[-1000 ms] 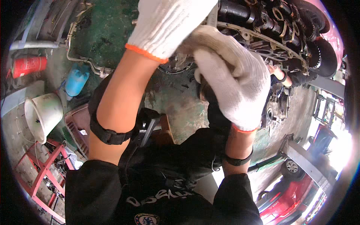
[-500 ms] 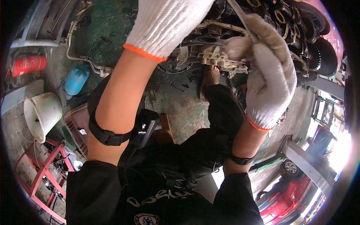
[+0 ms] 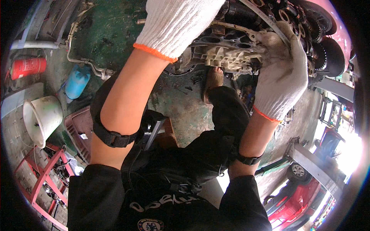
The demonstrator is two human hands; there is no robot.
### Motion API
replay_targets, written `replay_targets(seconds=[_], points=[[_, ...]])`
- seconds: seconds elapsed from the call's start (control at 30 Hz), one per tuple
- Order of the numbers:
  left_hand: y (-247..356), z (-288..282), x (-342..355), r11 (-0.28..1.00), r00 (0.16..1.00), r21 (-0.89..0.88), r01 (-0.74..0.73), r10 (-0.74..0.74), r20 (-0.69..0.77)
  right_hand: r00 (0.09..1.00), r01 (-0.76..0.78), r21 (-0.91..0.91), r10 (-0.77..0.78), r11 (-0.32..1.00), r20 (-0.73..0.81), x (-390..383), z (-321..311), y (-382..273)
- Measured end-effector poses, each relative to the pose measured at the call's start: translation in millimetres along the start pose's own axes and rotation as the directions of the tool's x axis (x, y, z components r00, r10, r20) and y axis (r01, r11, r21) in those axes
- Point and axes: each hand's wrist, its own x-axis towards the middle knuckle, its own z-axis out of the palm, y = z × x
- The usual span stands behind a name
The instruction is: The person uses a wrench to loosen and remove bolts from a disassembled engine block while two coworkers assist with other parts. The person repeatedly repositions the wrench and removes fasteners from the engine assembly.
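Note:
My right hand [image 3: 283,73], in a soiled white knit glove with an orange cuff, is closed around the lower end of a long flat metal strip [image 3: 266,17], whose exact kind I cannot make out. The strip slants up and left, out past the top edge. Beneath it sits a large engine [image 3: 231,42] with a ribbed, light-metal casing [image 3: 227,59]. My left hand [image 3: 179,25], gloved the same way, reaches over the engine's left end. Its fingers lie beyond the top edge, so whatever they touch is hidden.
A pink-red car body [image 3: 339,19] borders the engine at upper right. Left stand a fire extinguisher [image 3: 29,68], a blue jug [image 3: 78,82], a white bucket [image 3: 44,117] and a red metal frame [image 3: 44,177]. My foot [image 3: 214,79] is close below the casing. A lift post [image 3: 312,161] stands lower right.
My right hand has dropped slightly and turned, and its blur is gone. The strip now shows more of its length, slanting further right. My left hand has shifted slightly right.

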Motion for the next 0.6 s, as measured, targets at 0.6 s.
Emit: replay_targets(seconds=[0.6], points=[[-16,7,16,0.999,0.999,0.023,-0.024,0.023,0.023,0.953,-0.296,0.568,0.202,0.768,0.225,-2,-5,-9]])
